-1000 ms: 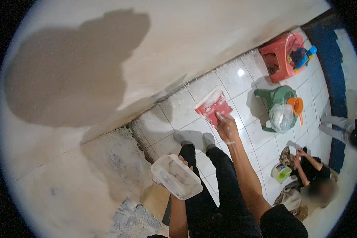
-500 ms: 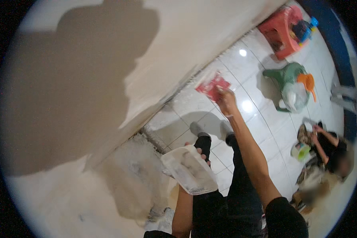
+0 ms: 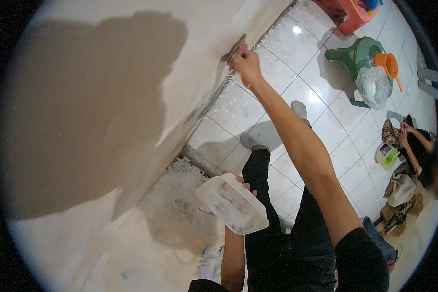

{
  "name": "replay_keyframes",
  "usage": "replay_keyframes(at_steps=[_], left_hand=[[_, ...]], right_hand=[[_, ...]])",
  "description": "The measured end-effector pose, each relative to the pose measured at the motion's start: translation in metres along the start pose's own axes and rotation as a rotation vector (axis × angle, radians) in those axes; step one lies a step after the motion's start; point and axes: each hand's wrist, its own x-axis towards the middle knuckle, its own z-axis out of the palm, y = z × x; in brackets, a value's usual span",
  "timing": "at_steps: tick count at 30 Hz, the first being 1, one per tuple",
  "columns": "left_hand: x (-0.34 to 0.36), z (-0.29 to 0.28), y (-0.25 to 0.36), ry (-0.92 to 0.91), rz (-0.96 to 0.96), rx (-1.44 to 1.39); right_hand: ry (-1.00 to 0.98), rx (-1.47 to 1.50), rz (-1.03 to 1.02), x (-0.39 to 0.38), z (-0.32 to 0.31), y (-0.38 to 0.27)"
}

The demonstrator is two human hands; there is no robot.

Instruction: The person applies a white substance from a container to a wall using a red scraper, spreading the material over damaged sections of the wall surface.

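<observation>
My left hand (image 3: pixel 247 186) is wrapped round a translucent white plastic tub (image 3: pixel 233 207), which tilts so that the whitish residue inside shows. At the far end of my outstretched right arm, my right hand (image 3: pixel 247 67) grips a flat reddish scraper (image 3: pixel 237 50). The scraper's edge is against the pale wall (image 3: pixel 207 34), low down near where it meets the tiled floor. My fingers partly cover the scraper.
A green stool (image 3: pixel 357 51) bears an orange dipper (image 3: pixel 387 64) and a clear plastic bag (image 3: pixel 374 87). Beyond stands a red plastic stool (image 3: pixel 350 17). At right, a person (image 3: pixel 416 146) sits by a small white tub (image 3: pixel 387 155). White specks dot the floor tiles (image 3: pixel 272 73).
My right hand has carried the scraper leftward and up, from above the floor to the wall. My left hand keeps its hold on the tub. The view has shifted slightly.
</observation>
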Motion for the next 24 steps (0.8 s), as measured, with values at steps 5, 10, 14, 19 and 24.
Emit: replay_keyframes(at_steps=[5, 10, 14, 19, 24], left_hand=[[0.005, -0.010, -0.009, 0.033, 0.048, -0.029], [0.011, 0.001, -0.015, 0.135, 0.118, -0.117], [0.010, 0.006, -0.018, 0.088, 0.122, -0.066], [-0.001, 0.011, -0.010, -0.061, 0.131, -0.048], [-0.001, 0.022, -0.013, -0.081, 0.110, -0.039]], right_hand=[[0.200, -0.240, -0.174, -0.042, 0.037, -0.021], [-0.038, -0.017, -0.043, -0.110, 0.041, -0.075], [-0.062, 0.189, 0.027, -0.146, 0.018, -0.085], [0.004, 0.251, 0.274, -0.120, -0.004, -0.035], [0.141, -0.128, 0.100, -0.052, 0.015, 0.056]])
